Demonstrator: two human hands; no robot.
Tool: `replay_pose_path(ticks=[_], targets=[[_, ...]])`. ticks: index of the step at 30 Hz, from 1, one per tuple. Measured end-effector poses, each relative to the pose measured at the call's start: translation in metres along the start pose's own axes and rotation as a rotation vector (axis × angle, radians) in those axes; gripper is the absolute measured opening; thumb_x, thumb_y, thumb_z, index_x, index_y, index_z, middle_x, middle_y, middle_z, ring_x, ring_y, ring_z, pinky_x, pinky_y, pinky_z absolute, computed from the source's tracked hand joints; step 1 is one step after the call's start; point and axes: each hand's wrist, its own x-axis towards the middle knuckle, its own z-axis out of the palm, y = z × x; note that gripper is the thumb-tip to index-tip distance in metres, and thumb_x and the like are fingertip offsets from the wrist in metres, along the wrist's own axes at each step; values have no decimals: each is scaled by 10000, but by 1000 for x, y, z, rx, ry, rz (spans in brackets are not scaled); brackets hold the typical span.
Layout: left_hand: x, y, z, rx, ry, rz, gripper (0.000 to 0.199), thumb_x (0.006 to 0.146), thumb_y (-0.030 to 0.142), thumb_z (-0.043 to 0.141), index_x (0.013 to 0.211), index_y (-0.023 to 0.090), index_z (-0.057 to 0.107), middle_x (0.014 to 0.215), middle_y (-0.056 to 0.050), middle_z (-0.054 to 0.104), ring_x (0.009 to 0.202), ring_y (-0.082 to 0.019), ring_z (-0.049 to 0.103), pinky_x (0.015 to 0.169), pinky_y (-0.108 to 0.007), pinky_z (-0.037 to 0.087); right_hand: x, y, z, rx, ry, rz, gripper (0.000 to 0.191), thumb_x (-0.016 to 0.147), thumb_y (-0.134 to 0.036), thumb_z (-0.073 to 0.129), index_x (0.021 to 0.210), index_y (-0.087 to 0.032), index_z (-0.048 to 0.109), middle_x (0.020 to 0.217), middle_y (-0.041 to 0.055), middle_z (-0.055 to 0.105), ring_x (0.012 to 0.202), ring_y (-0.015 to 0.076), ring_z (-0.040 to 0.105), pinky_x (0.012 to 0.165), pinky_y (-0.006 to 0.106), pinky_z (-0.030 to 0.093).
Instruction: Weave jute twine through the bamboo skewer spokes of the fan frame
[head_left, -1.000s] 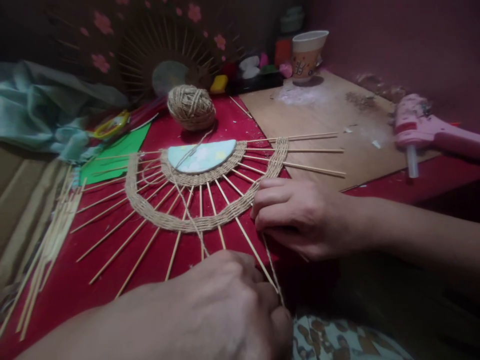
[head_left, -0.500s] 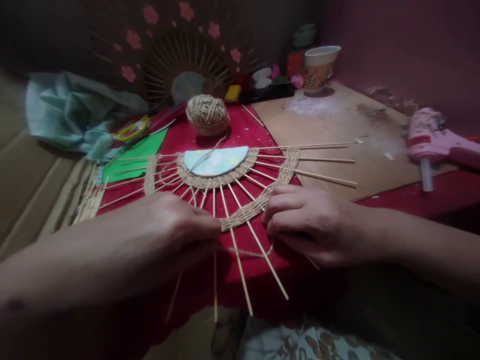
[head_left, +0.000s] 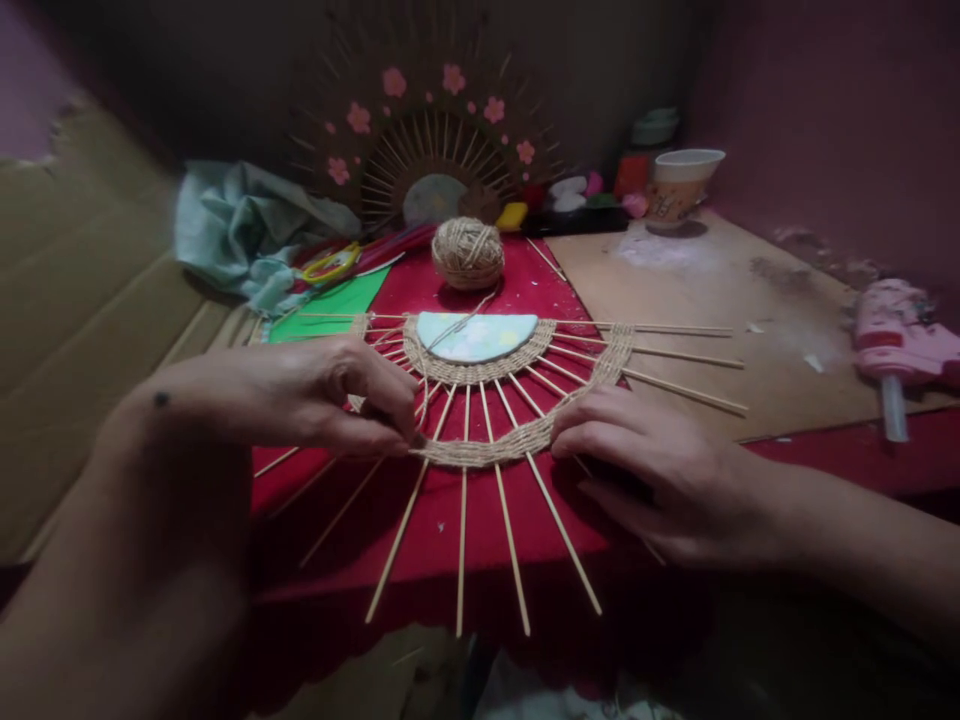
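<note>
Red cloth (head_left: 450, 545) covers the table, with a board (head_left: 720, 290) at its right side and a ball (head_left: 469, 253) of twine behind the fan (head_left: 484, 452). The fan lies flat on the cloth between both hands. The left hand (head_left: 352, 400) pinches twine at the outer woven band; the right hand (head_left: 637, 460) rests with bent fingers on that band's right part, its exact grip unclear.

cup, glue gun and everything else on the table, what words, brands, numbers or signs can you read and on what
None can be read.
Cup: dark marks on its side, too blurred to read.
Glue gun: red patch, too blurred to tell if it bears lettering.
Back fan: pink flowers, no lettering visible.
</note>
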Motion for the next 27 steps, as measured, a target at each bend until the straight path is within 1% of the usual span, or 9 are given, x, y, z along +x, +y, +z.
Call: replay_pose_path(ticks=[2, 3, 11, 14, 16, 18, 20, 23, 27], targets=[[2, -7, -2, -14, -185, -37, 152, 796, 286, 612, 794, 210, 744, 710, -45, 681, 658, -143, 587, 622, -200, 462, 1, 0, 0, -12, -12, -11, 180, 859, -101, 483, 1006, -124, 584, 975, 119, 599, 905, 196, 514, 782, 345, 453], [3, -11, -2, -23, -226, -58, 163, 811, 285, 595, 823, 213, 741, 719, -45, 681, 668, -147, 591, 625, -199, 462, 2, -1, 0, -20, -15, -14, 180, 861, -100, 479, 998, -122, 593, 970, 118, 601, 905, 199, 512, 784, 350, 451], [9, -34, 0, -107, -73, -119, 208, 839, 356, 556, 830, 212, 706, 729, -8, 681, 662, -131, 613, 580, -173, 461, 4, -5, -3, -52, -44, 4, 180, 861, -109, 476, 955, -123, 629, 936, 114, 607, 873, 200, 517, 758, 364, 453], [11, -40, 2, -41, 28, -107, 221, 830, 356, 556, 837, 187, 698, 732, -14, 676, 658, -120, 600, 589, -169, 446, 11, -8, -14, -49, -66, 34, 175, 886, -158, 475, 984, -149, 620, 963, 102, 618, 894, 191, 542, 783, 359, 472], [11, -43, 2, 37, 125, -90, 218, 819, 340, 556, 827, 176, 700, 725, -13, 669, 661, -117, 585, 605, -174, 430, 20, -5, -20, -120, -52, 39, 234, 911, -232, 475, 1101, -164, 592, 1102, 114, 608, 1023, 209, 542, 855, 378, 477], [11, -44, 2, 109, 244, -107, 206, 800, 323, 562, 822, 177, 705, 730, -8, 664, 671, -119, 568, 621, -183, 412, 31, 5, -21, -248, -56, 48, 424, 922, -359, 472, 1307, -181, 468, 1339, 130, 496, 1235, 252, 440, 971, 439, 434], [13, -43, 3, 140, 358, -164, 208, 786, 314, 557, 815, 178, 711, 726, -6, 660, 670, -121, 553, 626, -194, 396, 41, 22, -18, -377, -87, 91, 628, 921, -487, 422, 1450, -187, 264, 1507, 131, 287, 1375, 288, 259, 1052, 503, 351], [16, -42, 5, 124, 496, -270, 204, 756, 296, 567, 798, 172, 724, 705, -12, 667, 654, -127, 549, 623, -208, 383, 51, 52, -8, -530, -112, 286, 658, 931, -535, 319, 1475, -181, 209, 1549, 132, 154, 1411, 313, 134, 1099, 524, 260], [20, -47, 9, 29, 656, -363, 214, 728, 275, 566, 807, 170, 735, 678, -12, 675, 618, -131, 554, 598, -215, 389, 52, 73, 1, -620, -160, 388, 689, 921, -583, 241, 1483, -185, 213, 1536, 111, 203, 1400, 313, 183, 1114, 505, 238]])
